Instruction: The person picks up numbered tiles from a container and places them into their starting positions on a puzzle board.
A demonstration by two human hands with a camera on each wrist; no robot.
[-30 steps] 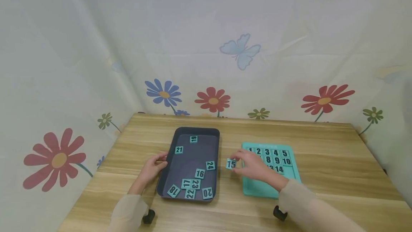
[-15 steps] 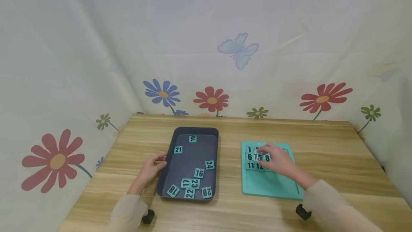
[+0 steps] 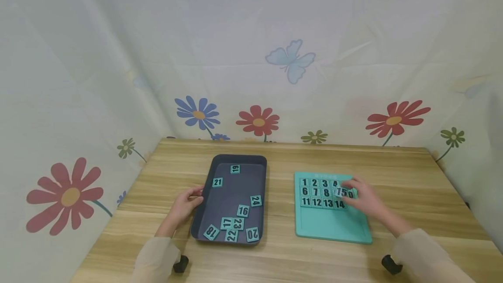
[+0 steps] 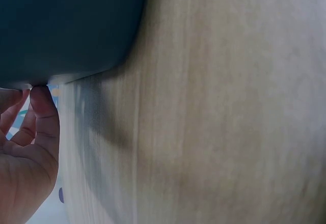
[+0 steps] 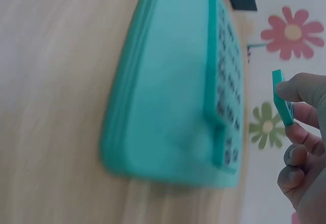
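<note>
My right hand (image 3: pixel 365 198) pinches a teal number tile marked 15 (image 3: pixel 342 192) between thumb and fingers. In the head view the tile hovers over the right side of the teal puzzle board (image 3: pixel 330 224), partly covering tiles there. The right wrist view shows this tile (image 5: pixel 281 99) edge-on, raised apart from the board (image 5: pixel 168 81). Tiles up to 14 (image 3: pixel 339 204) lie in rows on the board. My left hand (image 3: pixel 186 204) touches the left side of the dark tray (image 3: pixel 228 195), its fingertips against the wall. In the left wrist view, the thumb (image 4: pixel 46 112) meets the tray's side.
Several loose tiles lie in the tray, among them 19 (image 3: pixel 235 169), 21 (image 3: pixel 218 182), 24 (image 3: pixel 256 201), 16 (image 3: pixel 243 211) and 20 (image 3: pixel 252 234). Tray and board stand apart on the wooden table (image 3: pixel 280 213). A flower-printed curtain (image 3: pixel 220 56) rises behind.
My right hand has carried tile 15 rightward, from between the tray and board, over the board's left side to its right side. The left hand and tray have stayed in place.
</note>
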